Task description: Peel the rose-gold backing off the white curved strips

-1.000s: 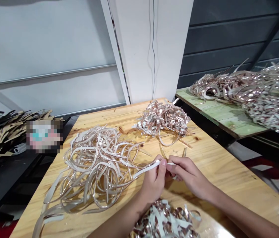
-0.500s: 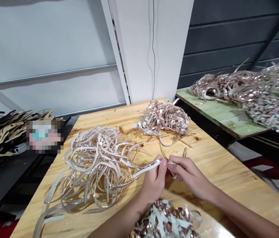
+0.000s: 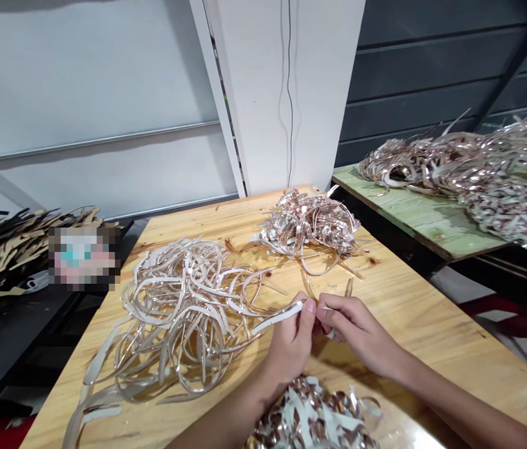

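Observation:
Over the wooden table (image 3: 398,312), my left hand (image 3: 294,333) pinches a white and rose-gold strip (image 3: 275,318) between thumb and fingers. This strip runs left toward a loose tangle of long strips (image 3: 188,299). Close beside it, my right hand (image 3: 354,327) is closed on the strip's other part, whose small end shows under the fingers. Below my wrists lies a pile of short curled strips (image 3: 312,418). Farther back sits a shiny rose-gold bundle (image 3: 312,224).
At the right, a green-topped table (image 3: 436,224) bears a large heap of shiny strips (image 3: 492,168), with part of a person's hand at its edge. Black and tan strips (image 3: 15,249) lie on a dark table (image 3: 24,330) at the left. A white pillar (image 3: 286,93) stands behind.
My right fingers have shifted very slightly at the strip. The person's hand at the far right edge has moved a little left. Otherwise both views match.

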Available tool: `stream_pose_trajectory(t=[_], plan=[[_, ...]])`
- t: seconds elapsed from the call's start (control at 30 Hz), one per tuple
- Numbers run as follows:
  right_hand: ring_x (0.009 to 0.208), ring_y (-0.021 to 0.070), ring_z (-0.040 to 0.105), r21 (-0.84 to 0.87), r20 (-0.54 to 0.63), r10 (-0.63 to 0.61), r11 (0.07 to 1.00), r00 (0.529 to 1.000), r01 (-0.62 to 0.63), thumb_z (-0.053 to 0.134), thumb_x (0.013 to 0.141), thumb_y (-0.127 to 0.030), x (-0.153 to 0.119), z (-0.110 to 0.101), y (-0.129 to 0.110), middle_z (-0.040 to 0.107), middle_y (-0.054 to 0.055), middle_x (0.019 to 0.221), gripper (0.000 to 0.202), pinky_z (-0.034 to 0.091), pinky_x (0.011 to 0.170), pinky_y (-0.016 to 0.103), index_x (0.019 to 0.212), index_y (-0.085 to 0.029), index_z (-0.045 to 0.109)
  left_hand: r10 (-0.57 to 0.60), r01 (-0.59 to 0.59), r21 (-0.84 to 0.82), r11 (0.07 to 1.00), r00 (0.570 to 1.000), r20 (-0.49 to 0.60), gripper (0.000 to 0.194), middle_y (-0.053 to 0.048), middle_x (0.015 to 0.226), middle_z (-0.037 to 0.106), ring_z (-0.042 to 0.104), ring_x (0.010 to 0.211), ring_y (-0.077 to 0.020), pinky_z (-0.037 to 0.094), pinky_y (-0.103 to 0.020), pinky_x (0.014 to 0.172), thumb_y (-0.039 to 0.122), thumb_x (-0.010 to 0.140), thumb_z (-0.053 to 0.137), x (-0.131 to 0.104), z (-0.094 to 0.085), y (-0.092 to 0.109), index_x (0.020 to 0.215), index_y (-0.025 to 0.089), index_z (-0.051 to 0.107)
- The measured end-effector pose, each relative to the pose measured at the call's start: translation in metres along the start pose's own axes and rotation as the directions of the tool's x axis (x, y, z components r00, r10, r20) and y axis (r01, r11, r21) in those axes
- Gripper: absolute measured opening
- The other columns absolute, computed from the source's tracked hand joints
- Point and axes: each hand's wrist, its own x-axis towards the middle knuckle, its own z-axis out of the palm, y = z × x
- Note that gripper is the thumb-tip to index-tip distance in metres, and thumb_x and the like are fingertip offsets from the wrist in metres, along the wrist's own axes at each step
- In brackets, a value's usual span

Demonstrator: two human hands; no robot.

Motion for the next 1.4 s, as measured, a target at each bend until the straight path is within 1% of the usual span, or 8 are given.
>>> stream_pose_trajectory(t=[0.23,0.47,0.73,0.93,1.4], plan=[[0.062,0.0143,0.044,-0.037,-0.011,-0.01,0.999,1.0,0.01,0.05,0.104,-0.034,0.0,0.0003,-0.0007,0.048,-0.004,0.064,0.037,0.034,0.059,0.027,0.07,-0.02,0.052,0.012,-0.012,-0.017,1.0,1.0,-0.011,0.035,0.003,0.076,0.044,0.042,0.073,-0.0145,0.038,-0.027,0.073,0.041,0.109,0.038,0.0005,0.001,0.0008,0.081,0.021,0.044],[0.063,0.0143,0.046,-0.106,-0.006,-0.028,0.994,1.0,0.027,0.049,0.105,-0.037,-0.0014,-0.0009,-0.001,0.05,-0.004,0.065,0.038,0.036,0.059,0.027,0.071,-0.02,0.053,0.0,0.0,-0.025,1.0,1.0,-0.001,0.035,0.003,0.077,0.042,0.041,0.074,-0.0147,0.038,-0.028,0.074,0.042,0.109,0.037,0.0012,0.001,0.0022,0.082,0.021,0.044],[0.062,0.0141,0.047,-0.119,-0.008,-0.031,0.992,0.999,0.03,0.05,0.105,-0.034,-0.0004,-0.0001,-0.0005,0.051,-0.004,0.065,0.036,0.037,0.059,0.026,0.072,-0.02,0.054,-0.012,0.012,-0.03,0.999,1.0,0.006,0.035,0.003,0.076,0.042,0.041,0.073,-0.0147,0.038,-0.027,0.073,0.042,0.109,0.037,0.0009,0.0013,-0.0002,0.082,0.021,0.044],[0.064,0.0145,0.048,-0.133,-0.008,-0.027,0.991,1.0,0.026,0.049,0.106,-0.035,-0.0004,-0.001,-0.0015,0.052,-0.004,0.066,0.037,0.038,0.06,0.026,0.072,-0.02,0.054,-0.022,0.022,-0.016,1.0,1.0,0.0,0.035,0.002,0.077,0.044,0.043,0.075,-0.0151,0.039,-0.028,0.075,0.042,0.11,0.037,0.0013,0.0002,0.0005,0.083,0.021,0.046],[0.063,0.0143,0.047,-0.129,-0.01,-0.025,0.991,1.0,0.024,0.051,0.105,-0.033,-0.0014,-0.0002,-0.0039,0.052,-0.004,0.065,0.036,0.037,0.06,0.026,0.072,-0.02,0.054,-0.035,0.035,0.005,0.999,0.999,0.0,0.037,0.003,0.077,0.043,0.043,0.075,-0.0156,0.039,-0.028,0.076,0.046,0.109,0.036,0.0009,0.0,0.0019,0.082,0.022,0.045]])
